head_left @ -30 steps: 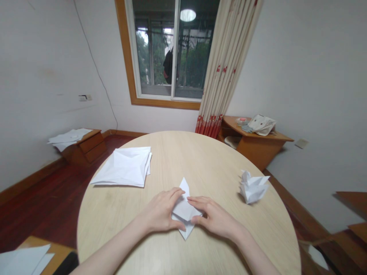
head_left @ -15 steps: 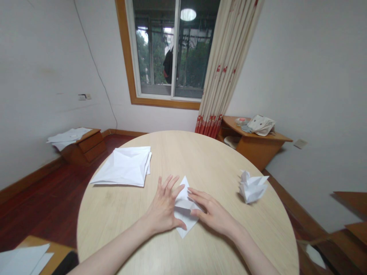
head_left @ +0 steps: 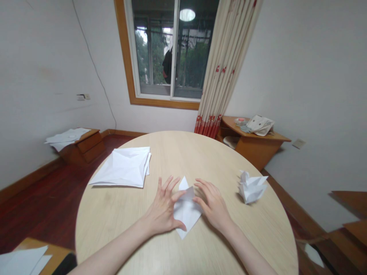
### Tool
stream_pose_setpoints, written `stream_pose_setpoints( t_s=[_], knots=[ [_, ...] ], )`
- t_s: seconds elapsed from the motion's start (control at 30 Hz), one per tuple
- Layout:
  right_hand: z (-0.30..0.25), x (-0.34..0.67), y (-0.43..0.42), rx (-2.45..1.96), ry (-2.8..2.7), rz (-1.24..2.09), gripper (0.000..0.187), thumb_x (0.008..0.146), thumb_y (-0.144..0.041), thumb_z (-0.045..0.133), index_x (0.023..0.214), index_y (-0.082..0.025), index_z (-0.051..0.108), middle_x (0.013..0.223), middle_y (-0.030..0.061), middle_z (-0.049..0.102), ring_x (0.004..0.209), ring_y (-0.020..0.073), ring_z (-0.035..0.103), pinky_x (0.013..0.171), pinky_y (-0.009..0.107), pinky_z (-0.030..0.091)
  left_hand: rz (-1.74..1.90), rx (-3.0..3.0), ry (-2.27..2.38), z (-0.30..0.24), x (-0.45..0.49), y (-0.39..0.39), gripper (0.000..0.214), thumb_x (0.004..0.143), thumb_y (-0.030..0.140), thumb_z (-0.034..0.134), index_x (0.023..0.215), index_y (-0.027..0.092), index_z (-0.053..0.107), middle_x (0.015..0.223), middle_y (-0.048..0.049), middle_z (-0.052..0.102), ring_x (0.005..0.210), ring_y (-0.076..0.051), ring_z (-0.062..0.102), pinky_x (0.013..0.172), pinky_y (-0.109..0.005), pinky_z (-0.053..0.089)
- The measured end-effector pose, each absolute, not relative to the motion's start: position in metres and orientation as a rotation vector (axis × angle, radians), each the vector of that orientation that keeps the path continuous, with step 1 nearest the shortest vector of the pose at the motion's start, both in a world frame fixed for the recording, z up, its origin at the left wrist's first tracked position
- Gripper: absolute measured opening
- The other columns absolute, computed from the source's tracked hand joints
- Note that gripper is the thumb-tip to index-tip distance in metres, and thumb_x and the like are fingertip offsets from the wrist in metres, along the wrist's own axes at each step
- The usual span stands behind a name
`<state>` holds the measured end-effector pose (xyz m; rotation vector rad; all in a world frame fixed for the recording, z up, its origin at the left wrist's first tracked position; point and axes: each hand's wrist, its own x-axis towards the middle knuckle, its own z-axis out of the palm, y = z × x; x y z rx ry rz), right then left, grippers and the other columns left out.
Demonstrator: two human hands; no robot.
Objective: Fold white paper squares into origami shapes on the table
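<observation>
A folded sheet of white paper (head_left: 186, 210) lies on the table in front of me, its points facing away from and towards me. My left hand (head_left: 163, 208) rests along its left side with fingers spread. The left thumb presses near the paper's front point, and the index finger lies on a raised flap. At the right edge of that flap is my right hand (head_left: 212, 204), fingers curved and apart. Its thumb is at the flap's edge; whether it touches cannot be made out.
On the round table (head_left: 114, 233), a stack of white paper (head_left: 129, 166) lies at left and a folded paper piece (head_left: 252, 187) stands at right. A corner desk (head_left: 255, 147) holds a cloth bag (head_left: 260, 125). A low cabinet (head_left: 90, 143) stands at back left.
My right hand has drawn back a little to the right, its fingers off the paper's far part. The paper's middle flap now stands raised towards the far side.
</observation>
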<state>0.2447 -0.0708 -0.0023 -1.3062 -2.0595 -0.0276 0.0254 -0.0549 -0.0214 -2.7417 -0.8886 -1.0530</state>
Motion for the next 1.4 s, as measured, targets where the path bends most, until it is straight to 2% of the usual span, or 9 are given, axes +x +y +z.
stream_pose_setpoints(
  t_s=[0.13, 0.23, 0.47, 0.7, 0.87, 1.0, 1.2, 1.4],
  knots=[
    [-0.004, 0.242, -0.070, -1.306, -2.057, -0.161, 0.032, 0.092, -0.044, 0.047, 0.112, -0.020, 0.056, 0.118, 0.0121, 0.062, 0.112, 0.0267, 0.056, 0.101, 0.053, 0.037, -0.980, -2.758, -0.891, -0.019, 0.025, -0.056, 0.081, 0.058, 0.072, 0.070, 0.116, 0.022, 0.046, 0.145, -0.0186, 0.028, 0.139, -0.042, 0.013, 0.107, -0.070, 0.000],
    [-0.006, 0.241, -0.069, -1.295, -2.029, -0.199, 0.029, 0.093, -0.043, 0.047, 0.107, -0.020, 0.056, 0.113, 0.0122, 0.064, 0.109, 0.0266, 0.057, 0.100, 0.051, 0.038, -0.923, -2.773, -0.961, -0.016, 0.026, -0.057, 0.076, 0.057, 0.073, 0.070, 0.109, 0.022, 0.050, 0.143, -0.0169, 0.030, 0.139, -0.043, 0.013, 0.107, -0.071, 0.000],
    [-0.006, 0.241, -0.069, -1.256, -2.022, -0.210, 0.026, 0.094, -0.038, 0.044, 0.111, -0.020, 0.055, 0.112, 0.0120, 0.064, 0.108, 0.0267, 0.058, 0.100, 0.051, 0.039, -0.883, -2.771, -1.031, -0.012, 0.027, -0.059, 0.087, 0.052, 0.073, 0.073, 0.116, 0.019, 0.047, 0.143, -0.0211, 0.031, 0.138, -0.044, 0.015, 0.107, -0.072, 0.002],
    [-0.002, 0.238, -0.071, -1.105, -2.095, -0.242, 0.029, 0.095, -0.021, 0.040, 0.121, -0.020, 0.051, 0.115, 0.0112, 0.063, 0.110, 0.0230, 0.057, 0.101, 0.049, 0.040, -0.867, -2.756, -1.029, -0.012, 0.027, -0.060, 0.092, 0.051, 0.070, 0.076, 0.121, 0.017, 0.047, 0.146, -0.0221, 0.029, 0.139, -0.043, 0.014, 0.108, -0.070, 0.000],
    [-0.003, 0.237, -0.072, -1.041, -2.125, -0.271, 0.030, 0.091, -0.012, 0.040, 0.113, -0.020, 0.057, 0.118, 0.0121, 0.060, 0.112, 0.0243, 0.053, 0.094, 0.047, 0.045, -0.840, -2.726, -0.978, -0.011, 0.026, -0.060, 0.085, 0.060, 0.074, 0.067, 0.123, 0.019, 0.049, 0.149, -0.0196, 0.026, 0.140, -0.040, 0.012, 0.109, -0.067, -0.004],
    [-0.004, 0.238, -0.071, -1.053, -2.153, -0.267, 0.033, 0.089, -0.010, 0.040, 0.113, -0.022, 0.060, 0.123, 0.0119, 0.057, 0.116, 0.0258, 0.049, 0.093, 0.049, 0.046, -0.812, -2.730, -0.983, -0.009, 0.026, -0.061, 0.080, 0.060, 0.074, 0.067, 0.116, 0.019, 0.055, 0.150, -0.0189, 0.025, 0.140, -0.041, 0.013, 0.109, -0.067, -0.005],
    [-0.003, 0.238, -0.070, -1.133, -2.214, -0.276, 0.033, 0.090, -0.013, 0.042, 0.116, -0.022, 0.060, 0.130, 0.0094, 0.056, 0.122, 0.0268, 0.042, 0.101, 0.051, 0.038, -0.795, -2.738, -1.038, -0.008, 0.027, -0.061, 0.075, 0.056, 0.071, 0.072, 0.108, 0.018, 0.058, 0.150, -0.0189, 0.026, 0.138, -0.041, 0.018, 0.108, -0.068, -0.003],
    [-0.002, 0.236, -0.073, -1.197, -2.277, -0.263, 0.034, 0.088, -0.013, 0.043, 0.114, -0.025, 0.062, 0.136, 0.0049, 0.052, 0.128, 0.0269, 0.035, 0.106, 0.054, 0.025, -0.785, -2.748, -1.016, -0.005, 0.027, -0.062, 0.065, 0.062, 0.070, 0.069, 0.103, 0.020, 0.062, 0.152, -0.0154, 0.023, 0.139, -0.041, 0.016, 0.108, -0.069, -0.003]
  ],
)
